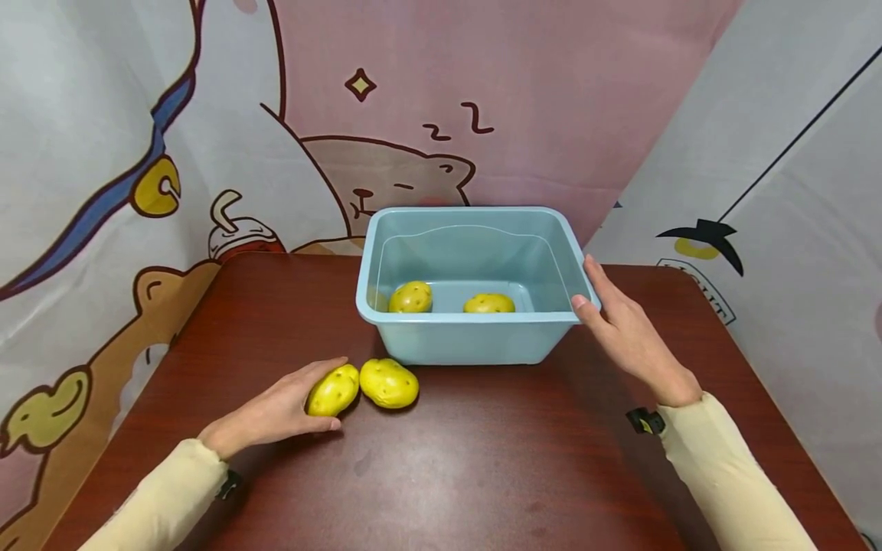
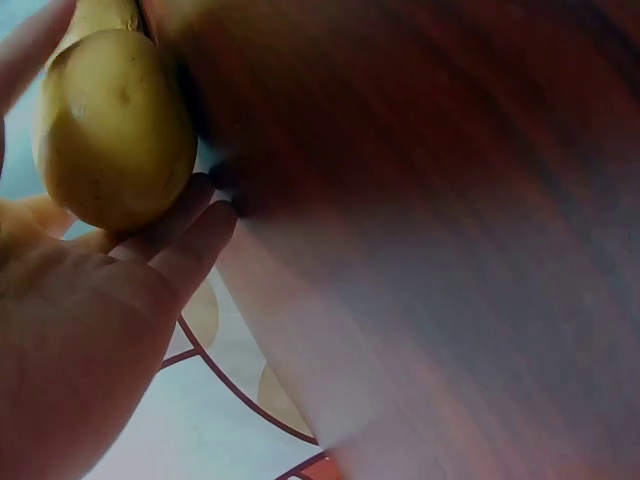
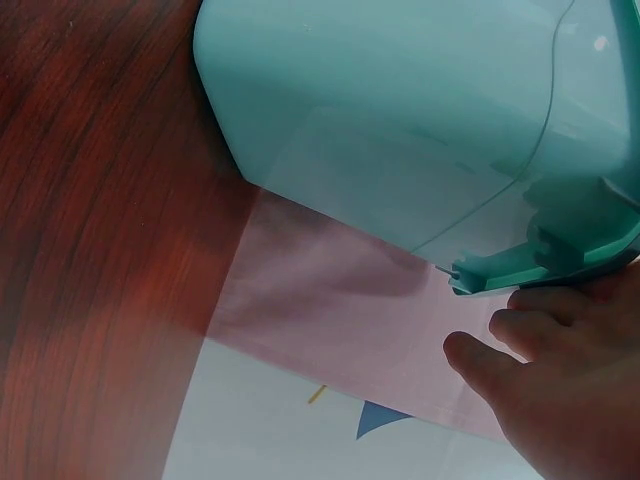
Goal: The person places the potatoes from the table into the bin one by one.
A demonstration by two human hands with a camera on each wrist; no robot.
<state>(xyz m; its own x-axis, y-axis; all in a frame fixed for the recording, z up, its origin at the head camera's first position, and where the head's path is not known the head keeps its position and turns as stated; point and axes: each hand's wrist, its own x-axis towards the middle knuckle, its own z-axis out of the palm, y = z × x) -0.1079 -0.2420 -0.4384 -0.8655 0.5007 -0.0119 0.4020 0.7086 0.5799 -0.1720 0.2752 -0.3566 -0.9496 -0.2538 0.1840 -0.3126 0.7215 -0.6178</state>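
Note:
My left hand [image 1: 282,402] holds a yellow potato [image 1: 334,390] on the table, thumb on the near side and fingers round the far side. In the left wrist view this potato [image 2: 120,130] sits between the thumb and the fingers. A second potato [image 1: 389,383] lies right beside it, to the right. My right hand [image 1: 630,337] grips the right rim of a light blue plastic basin [image 1: 468,340], with the thumb over the near right corner. The right wrist view shows the fingers [image 3: 485,365] at the underside of the basin's rim. Inside the basin lie two potatoes, one left [image 1: 411,297] and one right [image 1: 489,304].
The dark red-brown wooden table [image 1: 441,467] carries the basin near its far edge. Behind and beside it hangs a cloth [image 1: 551,99] printed with cartoon animals.

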